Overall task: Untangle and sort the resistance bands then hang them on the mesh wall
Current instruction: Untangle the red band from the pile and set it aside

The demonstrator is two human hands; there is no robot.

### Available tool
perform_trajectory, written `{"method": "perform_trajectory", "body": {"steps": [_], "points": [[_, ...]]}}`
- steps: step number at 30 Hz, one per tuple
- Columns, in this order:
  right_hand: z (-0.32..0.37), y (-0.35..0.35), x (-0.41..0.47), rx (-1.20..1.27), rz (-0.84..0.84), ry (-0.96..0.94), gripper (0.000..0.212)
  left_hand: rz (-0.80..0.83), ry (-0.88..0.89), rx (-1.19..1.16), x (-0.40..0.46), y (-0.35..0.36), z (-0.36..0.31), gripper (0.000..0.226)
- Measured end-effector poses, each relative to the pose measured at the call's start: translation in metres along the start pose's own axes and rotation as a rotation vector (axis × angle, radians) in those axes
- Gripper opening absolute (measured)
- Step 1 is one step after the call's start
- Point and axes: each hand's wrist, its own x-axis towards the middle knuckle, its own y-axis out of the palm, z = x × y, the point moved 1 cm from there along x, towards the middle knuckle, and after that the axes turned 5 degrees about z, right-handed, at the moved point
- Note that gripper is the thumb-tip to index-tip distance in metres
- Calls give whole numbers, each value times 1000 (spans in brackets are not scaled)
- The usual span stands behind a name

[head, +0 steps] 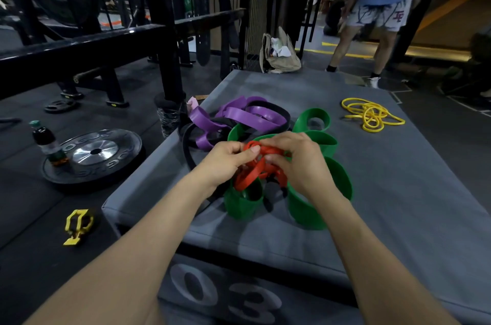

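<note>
Red resistance band [251, 178] bunched in a tangle at centre frame, raised just above the pile and gripped from both sides: left hand [228, 158] curled on its left edge with thumb pinching the top loop, right hand [295, 162] curled over its right side, fingertips tucked into the loops. Directly beneath and around it, wide green resistance bands [337, 181] standing in loops on the grey padded worktop [398, 191], spreading toward centre right. Behind these, toward upper centre, purple resistance bands [239, 114] interwoven with black resistance bands [273, 108], one black loop trailing over the worktop's left edge. Well apart at upper right of the worktop, thin yellow resistance bands [372, 114] lying in a loose coil. White "03" printed on the worktop's near side at bottom centre. On the dark floor at left, a black weight plate [106, 157] lying flat with a dark drink bottle [47, 144] standing on its left rim; lower left, a yellow clip-like object [78, 226]. Black mesh wall [252, 5] rising at upper centre, a beige bag [280, 54] sitting at its foot. At upper right, another person's legs [369, 42] in white shorts.
</note>
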Motion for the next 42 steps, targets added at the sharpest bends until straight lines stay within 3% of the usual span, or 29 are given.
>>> {"method": "perform_trajectory", "body": {"steps": [6, 9, 11, 14, 16, 20, 22, 23, 25, 28, 32, 34, 37, 38, 40, 42], "points": [[-5, -2, 2, 990, -284, 403, 20, -68, -77, -21, 6, 6, -2, 22], [-4, -1, 2, 1142, -352, 444, 18, -131, -134, -20, 13, 9, 4, 32], [0, 2, 2, 1139, -351, 401, 18, -200, -188, -16, 23, 5, 12, 53], [2, 7, 3, 1147, -364, 377, 18, -288, -200, 72, 20, 5, 6, 45], [1, 9, 4, 1050, -335, 352, 17, -342, -110, 289, 12, 8, -4, 37], [-4, 5, 1, 97, 14, 148, 15, -345, 41, 483, -1, 14, -11, 29], [-4, 4, -3, -137, 42, 90, 24, -326, 36, 522, 2, 11, -7, 29], [-2, 2, -4, -136, -27, 65, 28, -315, 13, 516, 3, 9, -6, 29], [5, -5, -4, 105, -286, 95, 29, -321, -34, 463, 5, 6, -5, 31], [-2, -5, 4, 569, -494, 313, 37, -292, -2, 452, 6, 10, -6, 30], [-28, 10, 3, 851, -254, 761, 40, -212, 117, 453, 8, 16, 0, 15], [-34, 10, 3, 834, -230, 814, 38, -254, 145, 434, 10, 11, 3, 5], [-26, -6, 5, 417, -298, 604, 34, -290, 192, 381, 10, 6, 2, 9], [-18, -8, 5, 392, -269, 491, 27, -281, 215, 367, 9, 7, 0, 12], [-2, -7, 1, 478, -73, 366, 28, -220, 268, 336, 7, 15, -4, 19], [-1, 4, -1, 384, 105, 324, 37, -161, 294, 341, 3, 23, -5, 27]]}}
